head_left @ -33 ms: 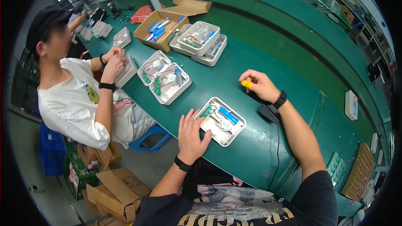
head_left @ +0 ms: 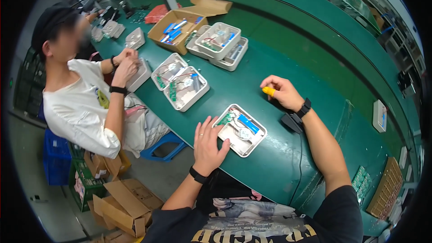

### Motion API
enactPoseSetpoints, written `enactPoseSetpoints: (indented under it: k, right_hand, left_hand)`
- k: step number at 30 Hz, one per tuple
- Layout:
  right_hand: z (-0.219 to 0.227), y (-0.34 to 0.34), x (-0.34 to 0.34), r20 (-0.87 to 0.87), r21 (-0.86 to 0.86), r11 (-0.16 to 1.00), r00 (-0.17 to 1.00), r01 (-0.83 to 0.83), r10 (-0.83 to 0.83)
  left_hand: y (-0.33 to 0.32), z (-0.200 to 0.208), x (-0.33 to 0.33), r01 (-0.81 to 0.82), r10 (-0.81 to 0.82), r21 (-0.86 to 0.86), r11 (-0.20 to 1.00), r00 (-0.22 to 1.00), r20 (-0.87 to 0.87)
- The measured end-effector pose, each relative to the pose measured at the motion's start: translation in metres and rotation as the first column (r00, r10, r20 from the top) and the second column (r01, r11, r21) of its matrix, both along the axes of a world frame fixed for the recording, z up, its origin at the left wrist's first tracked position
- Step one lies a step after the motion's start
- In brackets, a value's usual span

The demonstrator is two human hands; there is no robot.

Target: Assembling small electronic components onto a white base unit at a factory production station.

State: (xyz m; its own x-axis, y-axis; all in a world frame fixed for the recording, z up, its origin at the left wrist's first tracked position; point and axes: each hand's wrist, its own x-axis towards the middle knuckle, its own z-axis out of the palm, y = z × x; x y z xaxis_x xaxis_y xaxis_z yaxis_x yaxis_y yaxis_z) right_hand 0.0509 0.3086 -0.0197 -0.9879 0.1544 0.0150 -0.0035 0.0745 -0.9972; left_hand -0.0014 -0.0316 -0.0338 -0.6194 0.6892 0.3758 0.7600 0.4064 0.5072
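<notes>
My left hand (head_left: 208,147) lies flat with fingers spread, its fingertips over the left edge of an open white plastic housing (head_left: 259,142). Inside that housing sit a blue battery pack (head_left: 248,124), a small green circuit board (head_left: 226,118) and a round white part (head_left: 245,133) with thin wires. Beyond the housing to the right, my right hand (head_left: 285,94) hovers or rests over the green table with its fingers curled in. A yellow finger cot (head_left: 268,91) covers one digit; whatever the fingers pinch, if anything, is hidden. Beneath my right wrist is a black block-shaped device (head_left: 292,123) with a cable.
A two-part open housing (head_left: 185,106) stands left, stacked housings (head_left: 227,56) behind it. A cardboard box (head_left: 156,34) holds blue batteries. A co-worker (head_left: 76,94) handles another housing (head_left: 143,76). At right lie a white housing (head_left: 379,116), circuit boards (head_left: 361,183) and a brown tray (head_left: 386,188).
The whole view has shifted slightly, so things appear a little farther right. Both my hands keep their poses, and the housing stays in place on the table.
</notes>
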Motion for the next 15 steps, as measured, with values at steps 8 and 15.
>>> enactPoseSetpoints:
  k: [8,15]
  right_hand:
    - [-0.01,0.001,0.001,-0.041,-0.021,1.0,0.999,-0.022,0.021]
    - [-0.022,0.022,-0.001,-0.195,-0.191,0.979,0.98,-0.068,0.03]
  left_hand:
    - [0.001,0.001,-0.001,-0.023,0.023,0.009,1.0,1.0,-0.02]
    - [-0.001,-0.001,0.005,-0.05,0.05,0.011,0.999,0.999,0.008]
